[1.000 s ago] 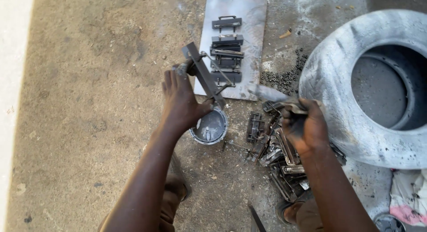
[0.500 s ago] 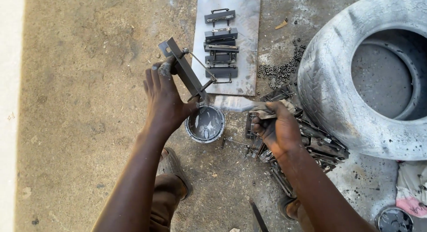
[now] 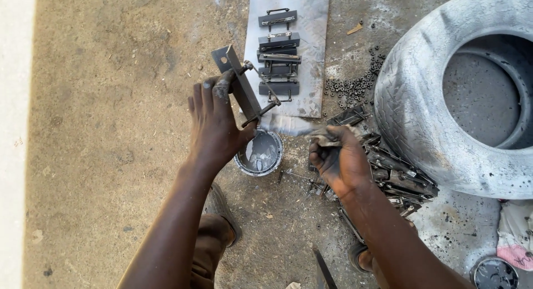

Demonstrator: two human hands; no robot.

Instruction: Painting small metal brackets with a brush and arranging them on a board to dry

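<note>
Bright, even daylight fills the view, with only soft, short shadows under the left hand (image 3: 214,128) and around the tyre (image 3: 438,117). Far left of the tyre, a strip of ground is washed out to near white. The metal sheet (image 3: 311,56) just left of the tyre shows mild glare. Focus looks sharp, though the corners may be slightly soft.

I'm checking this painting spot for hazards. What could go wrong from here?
The small open paint can sits on the ground right beneath the left hand and its dark metal bar with attached rod; a slip could tip it. The right hand, gripping a small brush, hovers by the pile of dark metal pieces, which might scrape it.
</note>
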